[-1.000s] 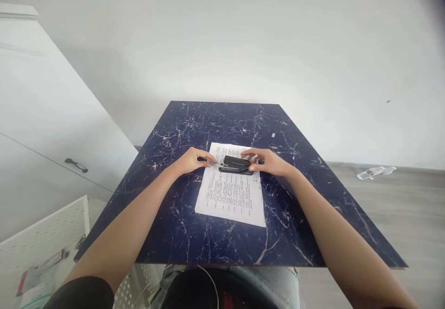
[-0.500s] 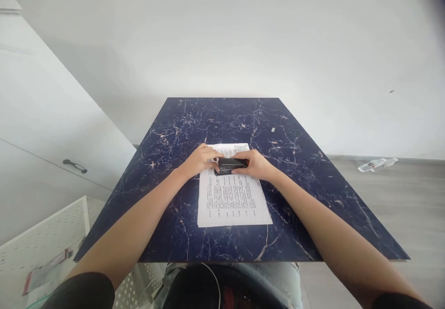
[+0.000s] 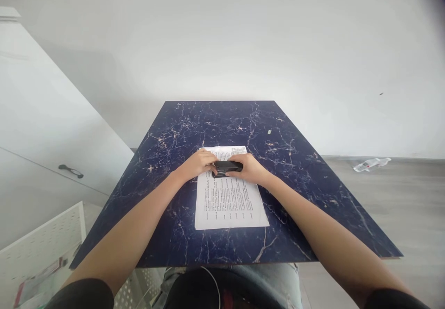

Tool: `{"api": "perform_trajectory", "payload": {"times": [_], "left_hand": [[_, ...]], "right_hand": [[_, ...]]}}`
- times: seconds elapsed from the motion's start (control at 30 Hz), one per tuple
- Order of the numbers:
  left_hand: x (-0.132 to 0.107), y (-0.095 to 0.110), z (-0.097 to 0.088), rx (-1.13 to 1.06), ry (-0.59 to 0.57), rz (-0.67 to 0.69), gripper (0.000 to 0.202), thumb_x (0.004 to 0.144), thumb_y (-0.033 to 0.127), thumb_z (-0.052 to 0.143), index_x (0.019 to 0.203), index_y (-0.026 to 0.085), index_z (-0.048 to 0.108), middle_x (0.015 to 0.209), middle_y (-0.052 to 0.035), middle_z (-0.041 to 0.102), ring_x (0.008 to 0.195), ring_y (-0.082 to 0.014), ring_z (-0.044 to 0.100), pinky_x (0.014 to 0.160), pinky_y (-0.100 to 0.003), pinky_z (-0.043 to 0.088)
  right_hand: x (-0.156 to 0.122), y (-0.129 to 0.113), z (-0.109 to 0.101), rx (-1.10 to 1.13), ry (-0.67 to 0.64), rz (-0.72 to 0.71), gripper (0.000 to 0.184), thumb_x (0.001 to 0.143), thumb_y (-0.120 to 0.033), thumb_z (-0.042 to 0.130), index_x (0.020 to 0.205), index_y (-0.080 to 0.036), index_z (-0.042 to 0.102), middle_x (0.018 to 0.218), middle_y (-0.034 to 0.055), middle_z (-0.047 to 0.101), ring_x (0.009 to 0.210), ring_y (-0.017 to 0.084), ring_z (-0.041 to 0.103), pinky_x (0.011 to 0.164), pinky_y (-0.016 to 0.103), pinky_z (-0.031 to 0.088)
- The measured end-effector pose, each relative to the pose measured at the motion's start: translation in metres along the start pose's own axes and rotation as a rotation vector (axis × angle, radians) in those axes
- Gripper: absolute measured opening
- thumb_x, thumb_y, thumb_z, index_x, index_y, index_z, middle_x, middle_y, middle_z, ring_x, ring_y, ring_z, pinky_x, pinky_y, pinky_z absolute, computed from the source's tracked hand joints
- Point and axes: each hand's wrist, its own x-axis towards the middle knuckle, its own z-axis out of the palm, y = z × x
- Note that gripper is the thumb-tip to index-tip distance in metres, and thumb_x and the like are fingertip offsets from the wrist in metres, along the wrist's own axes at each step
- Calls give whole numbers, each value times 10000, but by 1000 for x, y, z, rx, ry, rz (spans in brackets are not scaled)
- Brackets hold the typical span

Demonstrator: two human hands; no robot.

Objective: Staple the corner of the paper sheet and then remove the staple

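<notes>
A black stapler (image 3: 226, 165) lies sideways over the upper part of a stack of printed paper sheets (image 3: 231, 202) on the dark blue marbled table. My left hand (image 3: 199, 166) has its fingers closed around the stapler's left end. From the other side, my right hand (image 3: 251, 168) grips the stapler's right end, thumb on the near side and fingers on top. The paper beneath the stapler and under my fingers is hidden. Whether the stapler's jaws are fully apart I cannot tell.
The marbled table (image 3: 181, 123) reaches towards a white wall, with a small pale scrap (image 3: 269, 132) on it. A white cabinet (image 3: 52, 114) and a perforated white basket (image 3: 41, 235) stand at left. A plastic wrapper (image 3: 371, 164) lies on the floor at right.
The whole view has shifted slightly. Both hands stay on the stapler over the paper, and its position on the sheets looks nearly the same.
</notes>
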Motion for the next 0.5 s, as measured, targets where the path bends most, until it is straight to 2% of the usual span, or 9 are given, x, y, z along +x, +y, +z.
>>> {"api": "perform_trajectory", "payload": {"times": [0.13,0.23,0.3,0.4,0.5], "left_hand": [[-3,0,-10,-73,43,-124,261,908,487,728,921,226,730,895,-20,767,875,-203,691,903,-371,437],[-5,-2,-15,-18,146,-325,258,970,469,640,915,238,740,918,-21,776,890,-207,679,937,-386,441],[-5,-5,-14,68,197,-451,273,1012,444,564,1073,245,741,1079,-49,776,1029,-241,661,991,-420,435],[-5,-8,-8,191,142,-551,404,1010,432,549,1350,233,639,1396,-108,660,1286,-318,549,1073,-500,399],[-5,-9,-4,255,63,-565,377,987,406,585,1317,238,653,1436,-116,619,1312,-344,515,1077,-535,389]], "right_hand": [[-1,-17,7,-200,65,-85,402,894,-396,774,1248,-231,678,1126,80,734,1011,266,666,881,394,500],[-1,-25,14,-240,55,-80,440,972,-346,681,1394,-253,600,1163,83,728,1032,263,673,885,393,520],[-1,-26,16,-229,45,-56,405,1001,-312,631,1402,-268,598,1144,72,732,993,246,685,847,371,532],[-1,-26,17,-204,41,-29,379,992,-284,631,1371,-282,626,1129,58,738,967,236,694,817,355,539],[-2,-28,13,-180,46,-12,367,953,-240,659,1317,-284,664,1106,50,748,971,243,700,826,368,551]]}}
